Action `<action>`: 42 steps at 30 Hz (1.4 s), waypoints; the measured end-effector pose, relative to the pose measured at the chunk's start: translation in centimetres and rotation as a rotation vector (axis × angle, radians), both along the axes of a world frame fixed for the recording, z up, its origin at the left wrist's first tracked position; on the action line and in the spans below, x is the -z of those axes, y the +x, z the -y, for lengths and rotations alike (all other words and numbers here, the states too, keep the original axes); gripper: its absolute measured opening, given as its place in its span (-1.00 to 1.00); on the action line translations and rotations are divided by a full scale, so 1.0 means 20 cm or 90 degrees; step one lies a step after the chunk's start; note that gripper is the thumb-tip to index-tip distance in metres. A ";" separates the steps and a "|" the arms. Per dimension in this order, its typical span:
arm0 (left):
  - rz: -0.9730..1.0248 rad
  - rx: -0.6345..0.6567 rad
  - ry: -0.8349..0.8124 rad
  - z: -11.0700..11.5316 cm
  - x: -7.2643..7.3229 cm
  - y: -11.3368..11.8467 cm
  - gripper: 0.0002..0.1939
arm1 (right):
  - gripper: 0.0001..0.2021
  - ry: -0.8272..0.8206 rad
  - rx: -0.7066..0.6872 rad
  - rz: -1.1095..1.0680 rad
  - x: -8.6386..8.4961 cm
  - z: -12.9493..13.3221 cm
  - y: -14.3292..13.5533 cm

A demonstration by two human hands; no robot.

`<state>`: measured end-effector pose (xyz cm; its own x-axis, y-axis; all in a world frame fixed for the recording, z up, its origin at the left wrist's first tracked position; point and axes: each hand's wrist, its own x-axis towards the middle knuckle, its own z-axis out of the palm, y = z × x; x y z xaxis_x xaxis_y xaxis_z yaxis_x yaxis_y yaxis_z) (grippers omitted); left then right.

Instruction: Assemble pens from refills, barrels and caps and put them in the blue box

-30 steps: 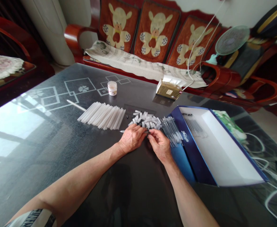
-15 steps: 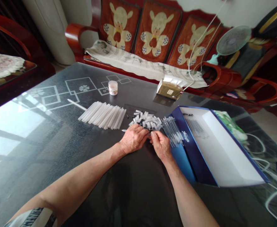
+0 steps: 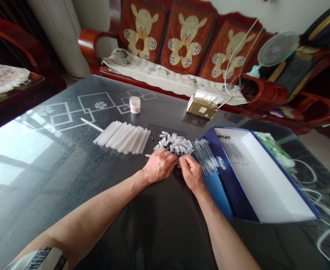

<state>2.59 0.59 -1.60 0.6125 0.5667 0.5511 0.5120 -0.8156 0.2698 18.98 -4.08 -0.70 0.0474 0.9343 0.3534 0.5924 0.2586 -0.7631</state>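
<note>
My left hand is closed, and a thin white pen-like piece sticks out on its left side. Close beside it, my right hand is closed too, thumb and finger pinched on something too small to make out. Just beyond both hands lies a pile of small white and black caps. Several white tubes lie side by side to the left. On the right, thin dark-and-clear refills rest against the blue box.
An open blue box with a white inside stands at the right, holding more refills. A small jar and a tissue box stand farther back. White cables lie at the right edge.
</note>
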 end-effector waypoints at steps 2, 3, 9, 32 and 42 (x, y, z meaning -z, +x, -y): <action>-0.003 0.001 -0.001 0.00 0.00 0.00 -0.75 | -0.66 0.009 0.008 -0.006 0.00 0.00 -0.01; -0.003 -0.001 -0.001 0.00 0.00 0.00 -0.75 | -0.66 0.003 0.014 -0.015 -0.01 0.00 -0.01; -0.002 -0.017 0.000 -0.01 0.01 0.00 -0.72 | -0.84 -0.045 -0.007 -0.064 0.01 0.01 0.02; -0.011 0.002 0.001 0.00 0.01 0.00 -0.74 | -0.67 -0.008 0.007 -0.026 0.00 -0.01 0.00; -0.012 0.004 -0.005 0.00 0.02 0.00 -0.74 | -0.76 0.000 -0.015 -0.003 0.01 0.00 0.01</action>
